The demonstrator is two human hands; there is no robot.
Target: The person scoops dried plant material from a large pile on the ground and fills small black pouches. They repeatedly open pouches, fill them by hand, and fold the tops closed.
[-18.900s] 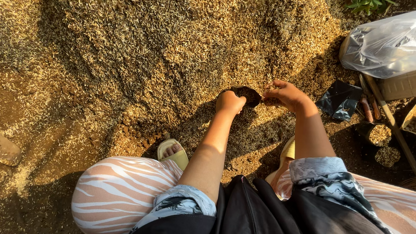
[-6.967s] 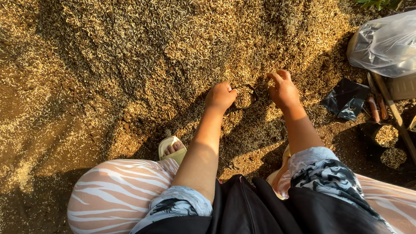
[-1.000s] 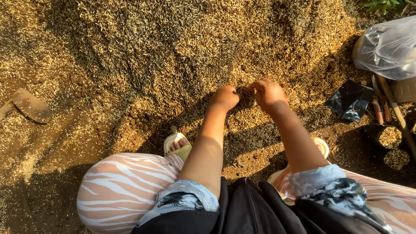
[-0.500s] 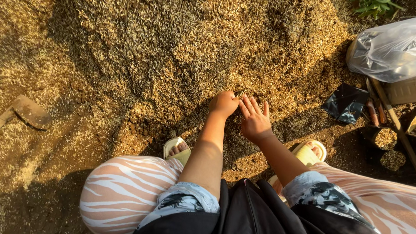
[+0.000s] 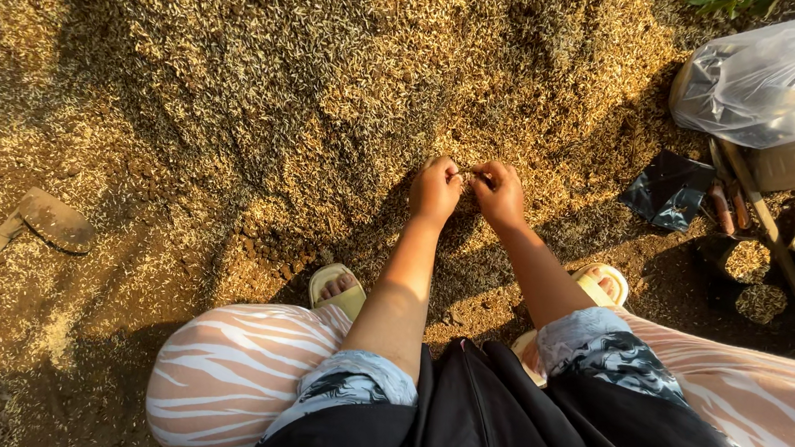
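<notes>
I squat over a large heap of rice husk (image 5: 333, 84) spread on bare soil. My left hand (image 5: 436, 189) and my right hand (image 5: 500, 192) meet just above the heap's near slope, fingers curled, knuckles almost touching. Between the fingertips of both hands sits a small thin pale piece (image 5: 464, 173), too small to identify. My knees in striped trousers and my feet in pale sandals frame the bottom of the view.
A small hand trowel (image 5: 18, 236) lies on the soil at the left. A small black plastic bag (image 5: 669, 188) lies right of my hands. A clear plastic sack (image 5: 774, 79), a crate and a wooden stick (image 5: 774, 242) stand at the right edge.
My right hand was spread open half a second ago; it has closed and come together with the left hand. A second ago both hands were also close together at the same spot.
</notes>
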